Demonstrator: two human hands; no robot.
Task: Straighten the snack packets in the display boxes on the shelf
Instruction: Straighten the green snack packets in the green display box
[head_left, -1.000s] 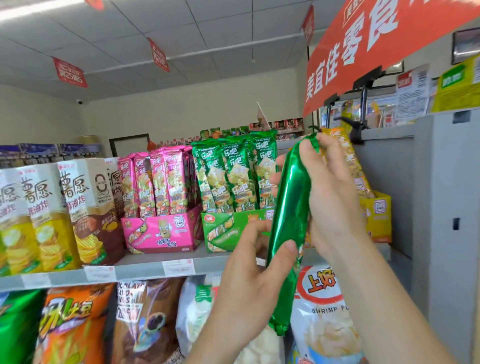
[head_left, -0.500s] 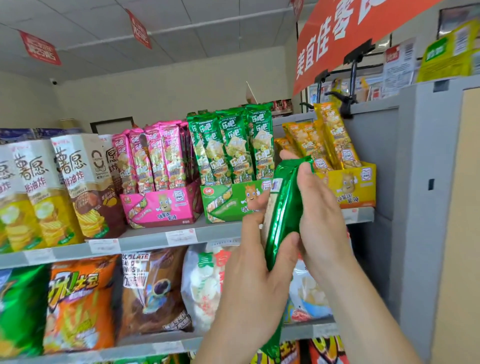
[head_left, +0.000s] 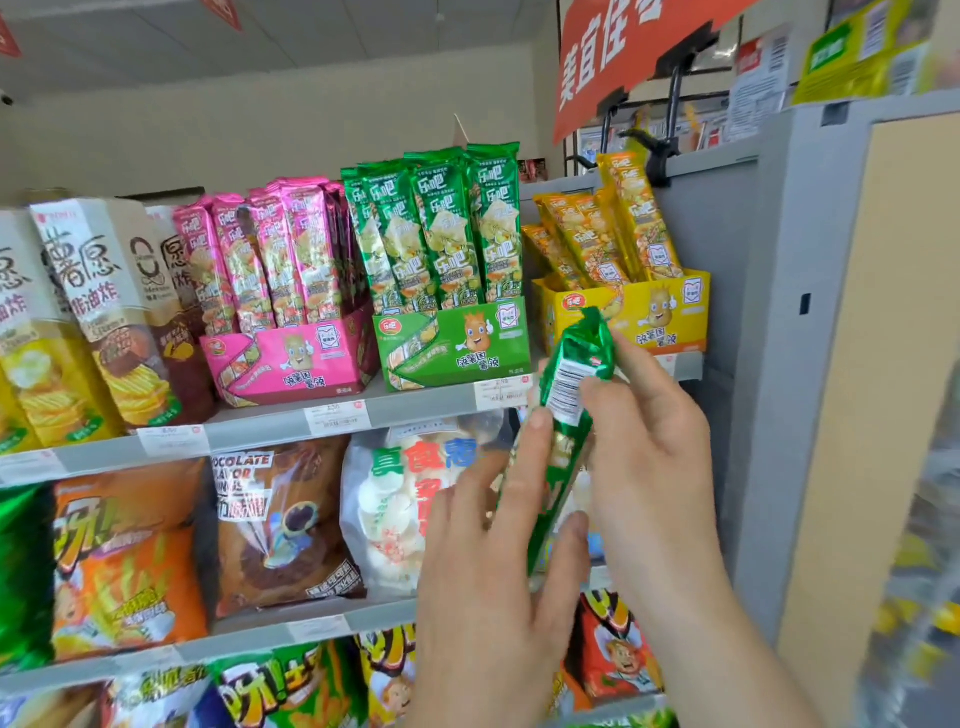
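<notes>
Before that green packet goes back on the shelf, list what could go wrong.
1. The green packet is pinched between both hands, left hand and right hand; squeezing could crush its contents.
2. The green display box looks tightly packed, so forcing it in may topple or skew the upright packets.
3. The yellow display box sits nearest the hands; the packet could land there by mistake.

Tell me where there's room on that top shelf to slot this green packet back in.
Green box looks packed tight, as does the pink box. The yellow box has its packets leaning back, leaving a gap behind its front wall.
</notes>
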